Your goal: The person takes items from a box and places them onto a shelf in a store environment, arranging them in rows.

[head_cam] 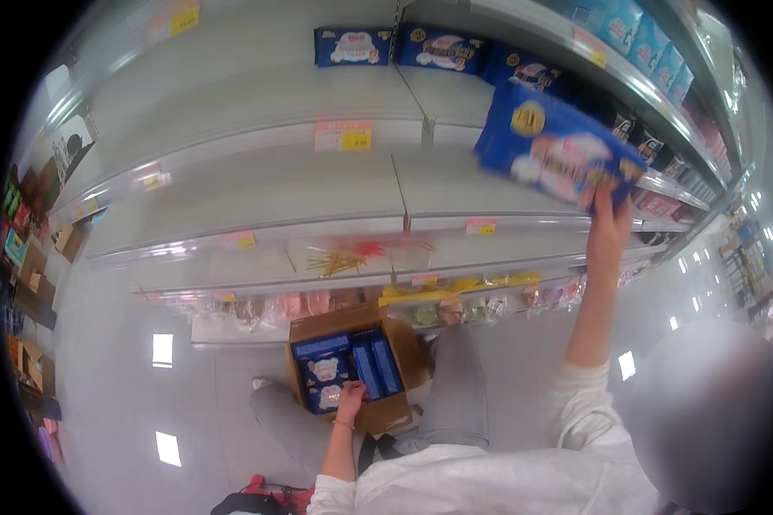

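My right hand [605, 228] is raised on the right, its fingers closed on the lower right end of a blue soft package [560, 151], which is tilted and slightly blurred in front of the upper shelf. Down between my legs stands an open cardboard box [396, 415] filled with more blue packages [322, 376]. My left hand [352, 394] rests at the box's near edge, its fingertips on or beside the packages; whether it grips one is not clear. On the upper shelf, a blue package [353, 47] stands against the back, left of several others [441, 50].
Metal shelves [264, 170] with price tags span the front. Loose yellow sticks [336, 262] lie on a lower shelf, above bagged goods [309, 301]. Light blue packs [644, 48] fill the upper right. Cartons [35, 283] stand at the far left; a red and black item [264, 496] is behind my left leg.
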`<state>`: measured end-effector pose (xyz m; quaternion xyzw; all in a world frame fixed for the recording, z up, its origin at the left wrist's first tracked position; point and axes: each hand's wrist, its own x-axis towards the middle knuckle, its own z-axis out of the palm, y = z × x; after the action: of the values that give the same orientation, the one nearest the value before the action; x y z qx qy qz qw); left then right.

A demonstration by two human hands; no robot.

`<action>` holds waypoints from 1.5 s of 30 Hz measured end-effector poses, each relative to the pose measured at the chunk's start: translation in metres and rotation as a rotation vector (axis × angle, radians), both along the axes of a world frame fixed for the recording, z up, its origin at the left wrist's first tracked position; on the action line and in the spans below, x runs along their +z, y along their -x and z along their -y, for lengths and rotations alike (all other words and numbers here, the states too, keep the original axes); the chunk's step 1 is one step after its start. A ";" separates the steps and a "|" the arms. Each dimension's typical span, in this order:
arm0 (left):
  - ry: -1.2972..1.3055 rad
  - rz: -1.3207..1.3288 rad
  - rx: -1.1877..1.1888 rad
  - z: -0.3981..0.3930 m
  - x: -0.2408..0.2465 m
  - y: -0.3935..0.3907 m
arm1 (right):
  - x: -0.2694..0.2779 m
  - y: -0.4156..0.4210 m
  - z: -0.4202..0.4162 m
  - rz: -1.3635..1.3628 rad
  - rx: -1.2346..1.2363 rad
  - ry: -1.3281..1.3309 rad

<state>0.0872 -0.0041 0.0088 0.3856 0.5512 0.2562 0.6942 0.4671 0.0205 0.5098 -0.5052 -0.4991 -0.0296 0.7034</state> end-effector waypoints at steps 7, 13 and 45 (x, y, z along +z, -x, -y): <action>-0.157 -0.019 0.040 0.003 -0.031 0.000 | 0.062 -0.084 -0.107 -0.077 0.123 0.230; -0.203 -0.006 0.014 0.003 -0.044 -0.012 | 0.081 -0.207 -0.174 0.337 -0.331 0.481; -0.215 -0.085 -0.038 0.002 -0.036 0.002 | 0.083 -0.097 -0.243 0.884 -0.458 0.731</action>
<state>0.0852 -0.0063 -0.0275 0.4785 0.5423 0.2840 0.6295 0.5641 0.2640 0.5924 -0.7479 -0.6001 -0.2137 0.1869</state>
